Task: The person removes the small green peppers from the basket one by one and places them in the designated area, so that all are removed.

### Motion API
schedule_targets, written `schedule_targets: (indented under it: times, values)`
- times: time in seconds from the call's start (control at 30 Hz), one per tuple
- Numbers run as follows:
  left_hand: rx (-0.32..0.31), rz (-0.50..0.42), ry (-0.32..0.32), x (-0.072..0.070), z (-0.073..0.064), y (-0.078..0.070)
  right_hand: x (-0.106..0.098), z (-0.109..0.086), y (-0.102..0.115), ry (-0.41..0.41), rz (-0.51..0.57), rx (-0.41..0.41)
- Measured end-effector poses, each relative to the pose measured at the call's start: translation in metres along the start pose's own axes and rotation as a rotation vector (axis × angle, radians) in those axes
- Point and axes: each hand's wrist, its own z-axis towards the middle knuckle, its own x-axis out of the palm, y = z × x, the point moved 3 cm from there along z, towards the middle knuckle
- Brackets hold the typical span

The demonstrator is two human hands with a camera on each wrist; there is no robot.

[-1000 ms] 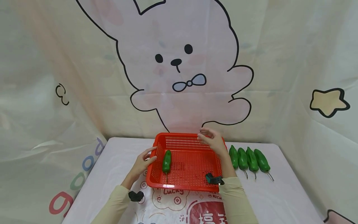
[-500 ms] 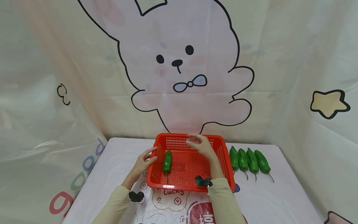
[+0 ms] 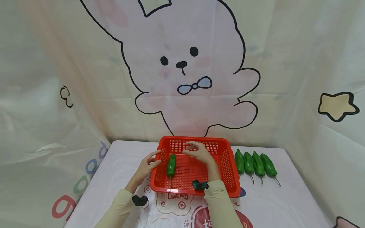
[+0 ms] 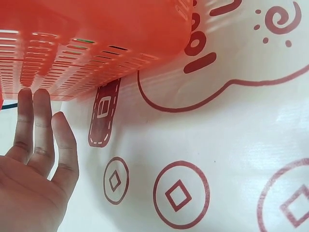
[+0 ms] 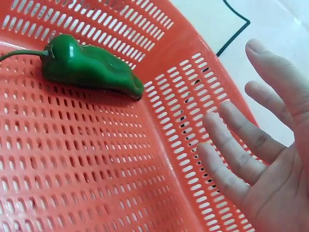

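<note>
A red plastic basket (image 3: 196, 193) with slotted walls stands on the table. Inside, along its left side, lies one green pepper (image 3: 171, 166), its stem toward the near edge; the right wrist view shows the pepper (image 5: 91, 70) beside the wall. My left hand (image 3: 145, 167) is at the basket's left side, and in the left wrist view its straight fingers (image 4: 43, 113) reach the outer wall from below. Over the basket's middle, right of the pepper, hovers my right hand (image 3: 201, 153), fingers spread and holding nothing.
Several green peppers (image 3: 259, 164) lie in a row on the table, right of the basket, stems toward the near side. The white tablecloth (image 3: 285, 205) has red printed drawings. Behind the table hangs a cloth backdrop (image 3: 196, 114) with a cartoon animal.
My right hand has moved left and slightly nearer, from the basket's back right corner to over its middle. The left hand stays at the basket's side, and the peppers lie as before.
</note>
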Motion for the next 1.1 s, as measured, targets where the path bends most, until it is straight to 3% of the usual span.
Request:
schedule_targets:
  times: [0.23,0.5,0.87,1.1]
  values:
    - [-0.004,-0.014,0.008,0.001,0.002,0.003,0.0,0.001,-0.011,0.011,0.031,0.066]
    - [-0.016,-0.011,-0.002,0.0,0.001,0.001,0.006,0.008,-0.023,0.086,0.01,0.127]
    - [-0.021,-0.019,0.004,-0.001,0.002,0.004,0.03,0.014,-0.035,0.161,0.053,0.119]
    - [-0.012,-0.024,-0.003,0.0,0.002,0.004,0.04,0.019,-0.037,0.141,0.041,0.1]
